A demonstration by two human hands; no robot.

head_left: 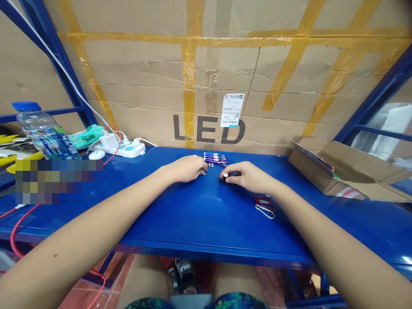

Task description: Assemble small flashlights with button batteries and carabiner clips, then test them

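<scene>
My right hand (247, 177) pinches a small dark cylinder with a round silver end (225, 175) between thumb and fingers, low over the table. Opposite it, my left hand (189, 168) has its fingertips together at the tabletop, by a tiny light-coloured piece (204, 173) too small to name. Just beyond both hands lies a row of slim blue and purple metallic sticks (215, 158), with several small silvery round bits (210, 164) at its near side. Close to my right forearm rest red and silver carabiners (265, 207).
Behind the blue table (193, 223) stands a large taped cardboard box (144, 86). An open carton (315, 171) sits at the right. On the left are a plastic bottle (45, 133), a white power strip (128, 149), a white rounded object (97, 155) and red cables (19, 231).
</scene>
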